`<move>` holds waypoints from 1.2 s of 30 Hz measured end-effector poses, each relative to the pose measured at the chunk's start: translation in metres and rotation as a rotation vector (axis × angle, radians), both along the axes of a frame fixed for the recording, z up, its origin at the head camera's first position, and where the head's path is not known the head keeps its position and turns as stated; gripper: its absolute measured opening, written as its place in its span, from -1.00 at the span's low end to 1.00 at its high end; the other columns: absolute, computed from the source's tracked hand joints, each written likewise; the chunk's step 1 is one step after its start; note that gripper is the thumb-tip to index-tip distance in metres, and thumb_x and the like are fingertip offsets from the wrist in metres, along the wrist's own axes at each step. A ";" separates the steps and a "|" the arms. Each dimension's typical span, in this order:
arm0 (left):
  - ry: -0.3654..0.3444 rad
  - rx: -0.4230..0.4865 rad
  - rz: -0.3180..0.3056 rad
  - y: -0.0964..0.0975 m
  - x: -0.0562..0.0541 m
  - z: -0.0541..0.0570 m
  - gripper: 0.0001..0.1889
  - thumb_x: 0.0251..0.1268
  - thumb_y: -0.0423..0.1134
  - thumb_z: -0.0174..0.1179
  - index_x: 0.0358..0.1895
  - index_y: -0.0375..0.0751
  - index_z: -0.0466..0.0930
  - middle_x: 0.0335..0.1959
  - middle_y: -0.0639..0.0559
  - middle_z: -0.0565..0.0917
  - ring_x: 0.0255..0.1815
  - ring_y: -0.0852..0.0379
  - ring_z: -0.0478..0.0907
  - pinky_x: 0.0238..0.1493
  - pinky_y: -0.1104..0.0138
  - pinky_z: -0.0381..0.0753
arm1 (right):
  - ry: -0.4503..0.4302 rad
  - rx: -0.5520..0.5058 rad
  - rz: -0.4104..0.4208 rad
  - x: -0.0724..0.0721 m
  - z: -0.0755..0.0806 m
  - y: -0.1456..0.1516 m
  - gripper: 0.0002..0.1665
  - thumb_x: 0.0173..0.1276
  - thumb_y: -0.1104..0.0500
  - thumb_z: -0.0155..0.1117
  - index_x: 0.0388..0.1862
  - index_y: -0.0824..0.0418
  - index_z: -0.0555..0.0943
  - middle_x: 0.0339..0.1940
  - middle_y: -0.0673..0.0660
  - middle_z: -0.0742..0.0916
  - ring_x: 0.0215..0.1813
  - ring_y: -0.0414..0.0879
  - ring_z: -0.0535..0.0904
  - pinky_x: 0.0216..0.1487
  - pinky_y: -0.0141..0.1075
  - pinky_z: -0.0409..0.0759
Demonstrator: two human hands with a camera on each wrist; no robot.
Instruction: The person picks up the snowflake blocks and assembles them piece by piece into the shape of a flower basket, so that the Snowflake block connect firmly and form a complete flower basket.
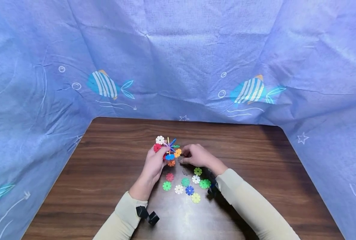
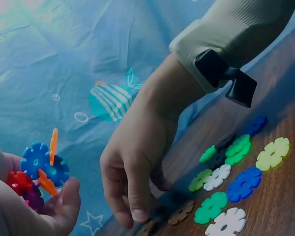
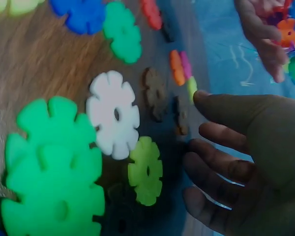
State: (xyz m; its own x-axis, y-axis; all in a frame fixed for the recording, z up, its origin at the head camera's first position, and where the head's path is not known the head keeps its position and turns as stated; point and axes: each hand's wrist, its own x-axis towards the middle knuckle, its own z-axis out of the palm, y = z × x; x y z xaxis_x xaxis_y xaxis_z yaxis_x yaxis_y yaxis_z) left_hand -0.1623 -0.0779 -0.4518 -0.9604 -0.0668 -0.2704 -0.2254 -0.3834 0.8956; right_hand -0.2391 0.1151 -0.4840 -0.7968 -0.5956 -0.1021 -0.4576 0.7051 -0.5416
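Gripping cluster of joined discs (image 1: pixel 171 146): left hand (image 1: pixel 155 162) | right hand (image 1: pixel 199 156): relaxed, loosely curled, near brown disc (image 3: pixel 182 117) on wooden table (image 1: pixel 241 146)

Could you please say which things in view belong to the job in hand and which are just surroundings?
In the job: left hand, disc cluster it holds, right hand, loose discs.
Surroundings: wooden table, fish-print cloth, black wrist devices.

The person's left forearm (image 1: pixel 122 215) and right forearm (image 1: pixel 253 205) angle inward; the left hand (image 1: pixel 155 161) grips, while the right hand (image 1: pixel 200 156) hangs with fingers (image 2: pixel 136 194) loosely bent
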 end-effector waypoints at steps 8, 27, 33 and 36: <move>-0.012 0.000 -0.005 0.001 -0.001 -0.002 -0.66 0.49 -0.34 0.12 0.24 -0.32 0.46 -0.20 0.01 0.66 -0.29 0.17 0.62 -0.28 0.26 0.73 | 0.076 0.121 0.001 0.003 -0.003 -0.007 -0.70 0.17 0.05 0.62 -0.15 0.06 0.73 -0.32 -0.04 0.66 -0.24 -0.13 0.54 -0.14 -0.17 0.60; -0.024 -0.017 -0.017 0.012 -0.002 -0.010 -0.58 0.41 -0.41 0.15 0.30 -0.35 0.45 -0.15 -0.01 0.69 -0.32 0.18 0.63 -0.35 0.32 0.66 | -0.123 -0.810 -0.483 0.041 0.027 0.031 -0.76 0.30 0.33 0.46 -0.05 0.33 0.73 -0.37 0.09 0.80 -0.51 -0.27 0.59 -0.56 -0.40 0.49; -0.002 -0.032 -0.004 0.012 -0.001 -0.014 -0.57 0.40 -0.42 0.17 0.31 -0.36 0.46 -0.04 -0.10 0.70 -0.23 0.17 0.66 -0.21 0.34 0.71 | -0.166 -0.800 -0.413 0.047 0.032 0.023 -0.84 0.35 0.28 0.44 -0.16 0.35 0.71 -0.41 0.23 0.80 -0.48 -0.06 0.69 -0.49 -0.27 0.64; 0.006 -0.052 -0.001 0.013 0.000 -0.013 -0.58 0.40 -0.43 0.17 0.30 -0.36 0.46 0.01 -0.14 0.69 -0.22 0.16 0.67 -0.18 0.34 0.72 | -0.189 -0.785 -0.387 0.047 0.034 0.022 -0.88 0.37 0.29 0.42 -0.18 0.33 0.71 -0.40 0.28 0.81 -0.41 0.11 0.74 -0.36 -0.08 0.75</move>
